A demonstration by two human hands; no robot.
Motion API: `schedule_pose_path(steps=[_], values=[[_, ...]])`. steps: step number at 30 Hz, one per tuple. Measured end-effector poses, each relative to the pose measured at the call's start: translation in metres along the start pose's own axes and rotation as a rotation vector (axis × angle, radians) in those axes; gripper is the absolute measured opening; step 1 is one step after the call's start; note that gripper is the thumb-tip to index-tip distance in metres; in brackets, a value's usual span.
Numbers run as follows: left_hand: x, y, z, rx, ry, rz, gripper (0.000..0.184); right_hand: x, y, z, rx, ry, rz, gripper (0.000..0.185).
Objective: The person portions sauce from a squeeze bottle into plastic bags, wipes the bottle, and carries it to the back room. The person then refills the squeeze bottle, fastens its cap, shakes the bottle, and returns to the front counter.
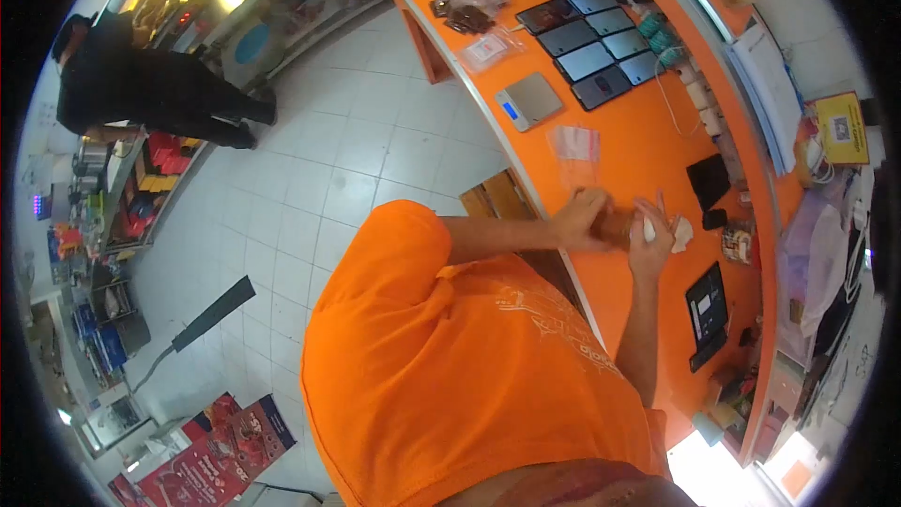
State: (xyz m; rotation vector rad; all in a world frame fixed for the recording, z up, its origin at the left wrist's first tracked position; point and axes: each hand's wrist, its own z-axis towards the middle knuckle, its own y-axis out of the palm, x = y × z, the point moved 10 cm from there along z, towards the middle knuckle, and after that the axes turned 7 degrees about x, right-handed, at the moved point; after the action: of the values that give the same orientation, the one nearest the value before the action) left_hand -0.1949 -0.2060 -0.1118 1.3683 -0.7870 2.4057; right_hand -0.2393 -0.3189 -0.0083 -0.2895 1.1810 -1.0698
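The left arm is extended, its forearm bared; the left hand is held with fingers curled; the right forearm is angled inward; the right hand is brought near the left, one finger extended, others bent.

Can't properly read a single word here tbh; yellow sign has a QR code, but its lettering's too tiny; red posters have pale writing, all blur; orange shirt has pale print, illegible too; same for the scale's blue display.
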Motion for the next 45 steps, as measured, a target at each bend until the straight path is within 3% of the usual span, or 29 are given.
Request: schedule_pose_path(steps=[1, 3, 5, 9, 11, 13, 14, 16, 18, 20, 22, 25, 27, 28, 33, 36, 39, 42, 45], values=[[-0.004, -0.009, 0.021, -0.109, -0.026, -0.036, 0.121, -0.018, 0.004, 0.001, -0.140, -0.047, 0.113, 0.018], [0.001, 0.022, 0.022, -0.625, -0.315, -0.438, 0.120, -0.032, 0.013, -0.003, -0.237, -0.095, 0.145, 0.016], [0.006, 0.048, 0.019, -0.650, -0.401, -0.613, 0.116, -0.026, 0.011, -0.001, -0.184, -0.075, 0.096, 0.015], [-0.015, 0.086, -0.023, 0.183, -0.283, -0.509, 0.104, 0.006, -0.016, -0.014, 0.292, 0.135, -0.051, 0.013], [0.035, 0.086, -0.036, 0.317, -0.170, -0.354, 0.099, 0.025, -0.032, -0.017, 0.407, 0.259, -0.055, 0.014], [0.056, 0.059, -0.042, 0.170, -0.021, -0.164, 0.096, 0.034, -0.044, -0.020, 0.342, 0.224, 0.012, 0.016], [0.036, 0.056, -0.033, 0.080, 0.032, -0.086, 0.096, 0.040, -0.045, -0.024, 0.209, 0.181, 0.078, 0.016], [0.008, 0.050, 0.003, -0.067, -0.051, -0.191, 0.094, 0.039, -0.041, -0.025, -0.007, 0.095, 0.177, 0.017], [0.032, 0.079, 0.028, -0.531, -0.097, -0.233, 0.090, 0.018, -0.028, -0.032, -0.206, 0.037, 0.247, 0.017], [0.038, 0.097, 0.018, -0.612, -0.151, -0.328, 0.088, 0.029, -0.034, -0.038, -0.122, 0.072, 0.166, 0.017], [0.016, 0.114, 0.002, -0.301, -0.193, -0.473, 0.088, 0.036, -0.044, -0.034, 0.004, 0.124, 0.077, 0.016], [0.009, 0.124, -0.035, 0.229, -0.415, -0.462, 0.089, 0.033, -0.059, -0.049, 0.186, 0.260, -0.028, 0.013], [0.011, 0.133, -0.030, 0.219, -0.393, -0.591, 0.090, 0.033, -0.070, -0.054, 0.210, 0.286, -0.051, 0.012], [0.014, 0.134, -0.036, 0.213, -0.393, -0.652, 0.091, 0.040, -0.071, -0.061, 0.240, 0.350, 0.189, 0.013], [0.055, 0.108, -0.027, 0.149, -0.311, -0.335, 0.091, 0.071, -0.091, -0.075, 0.465, 0.677, 1.227, 0.017], [0.053, 0.109, -0.032, 0.141, -0.341, -0.376, 0.092, 0.050, -0.107, -0.081, 0.558, 0.365, 0.766, 0.016], [0.048, 0.115, -0.030, 0.148, -0.299, -0.435, 0.092, 0.028, -0.114, -0.095, 0.417, 0.107, 0.295, 0.014], [0.046, 0.116, -0.035, 0.159, -0.304, -0.417, 0.092, 0.019, -0.132, -0.103, 0.537, -0.031, 0.096, 0.010], [0.057, 0.108, -0.037, 0.156, -0.291, -0.312, 0.088, 0.045, -0.183, -0.100, 0.885, 0.336, 0.403, 0.013]])
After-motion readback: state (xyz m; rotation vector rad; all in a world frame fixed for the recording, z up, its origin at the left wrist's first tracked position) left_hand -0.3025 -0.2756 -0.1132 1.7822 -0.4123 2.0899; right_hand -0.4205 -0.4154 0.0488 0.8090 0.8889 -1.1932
